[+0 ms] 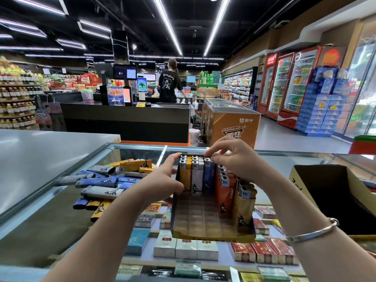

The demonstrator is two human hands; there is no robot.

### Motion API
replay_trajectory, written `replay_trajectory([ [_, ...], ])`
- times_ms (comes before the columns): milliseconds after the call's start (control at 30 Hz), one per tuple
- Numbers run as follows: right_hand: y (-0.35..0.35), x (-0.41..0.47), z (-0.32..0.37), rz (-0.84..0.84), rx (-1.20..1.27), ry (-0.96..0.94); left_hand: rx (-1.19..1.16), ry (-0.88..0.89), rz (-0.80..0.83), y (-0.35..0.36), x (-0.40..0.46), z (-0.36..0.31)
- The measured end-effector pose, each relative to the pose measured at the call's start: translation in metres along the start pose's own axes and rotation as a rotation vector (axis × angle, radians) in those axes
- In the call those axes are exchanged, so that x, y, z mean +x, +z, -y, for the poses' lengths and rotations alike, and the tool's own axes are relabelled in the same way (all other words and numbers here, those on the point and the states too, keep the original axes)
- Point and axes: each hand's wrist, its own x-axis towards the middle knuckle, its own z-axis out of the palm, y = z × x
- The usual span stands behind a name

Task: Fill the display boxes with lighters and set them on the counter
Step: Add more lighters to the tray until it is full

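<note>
Head view: the left hand (162,176) grips the display box (211,200) on the glass worktop (284,161), steadying it, while the right hand (234,159) pinches a blue lighter (208,176) into the back row. Loose lighters (101,186) lie left. A careless push could topple standing neighbours.

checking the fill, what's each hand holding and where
The right hand pinches the top of the blue lighter in the back row. The left hand grips the display box at its left wall.
</note>
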Motion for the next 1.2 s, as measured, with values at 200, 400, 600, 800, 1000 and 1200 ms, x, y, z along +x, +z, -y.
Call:
replay_trajectory([
  [200, 0.0, -0.003, -0.014, -0.078, 0.318, 0.25, 0.028, 0.057, -0.024, -0.003, 0.003, 0.002],
  [400, 0.004, -0.001, -0.016, -0.145, 0.433, 0.299, 0.12, 0.225, -0.485, -0.024, 0.002, 0.005],
  [600, 0.005, -0.002, -0.016, -0.148, 0.424, 0.293, 0.821, -0.11, -0.706, -0.05, 0.007, 0.03],
  [800, 0.005, -0.002, -0.015, -0.151, 0.409, 0.289, 0.89, -0.213, -0.549, -0.058, 0.018, 0.05],
  [1000, 0.004, -0.003, -0.013, -0.148, 0.402, 0.283, 1.012, -0.195, -0.435, -0.068, 0.039, 0.054],
  [1200, 0.004, -0.001, -0.016, -0.126, 0.395, 0.262, 1.145, -0.021, -0.363, -0.059, 0.049, 0.047],
])
